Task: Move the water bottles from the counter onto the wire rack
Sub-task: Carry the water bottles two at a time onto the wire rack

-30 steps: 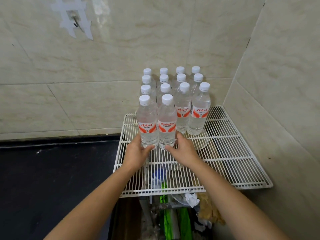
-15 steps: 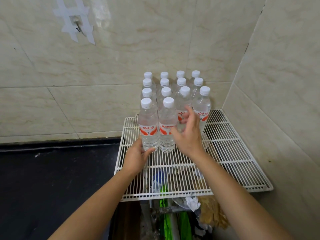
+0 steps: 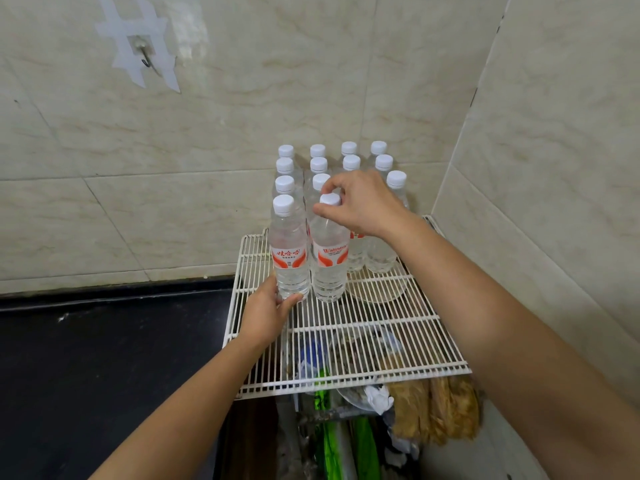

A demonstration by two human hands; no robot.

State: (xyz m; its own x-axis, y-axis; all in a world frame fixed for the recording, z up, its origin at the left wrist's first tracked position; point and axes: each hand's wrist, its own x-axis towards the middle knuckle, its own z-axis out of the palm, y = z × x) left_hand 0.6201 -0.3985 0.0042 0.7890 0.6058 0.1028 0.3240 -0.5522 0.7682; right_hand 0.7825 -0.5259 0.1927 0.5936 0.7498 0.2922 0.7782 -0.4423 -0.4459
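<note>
Several clear water bottles with white caps and red-and-white labels stand upright in rows at the back of the white wire rack. My left hand grips the base of the front-left bottle. My right hand reaches over from the right, its fingertips pinching the cap of the front-right bottle. It hides the cap of a bottle behind. Both front bottles stand on the rack, touching side by side.
The black counter lies left of the rack. Tiled walls close in at the back and right. A taped hook hangs on the back wall. Under the rack are green items, crumpled plastic and brown material.
My right hand rose from the base of the front-right bottle to its cap. My left hand stayed at the base of the front-left bottle. The view has tilted slightly downward.
</note>
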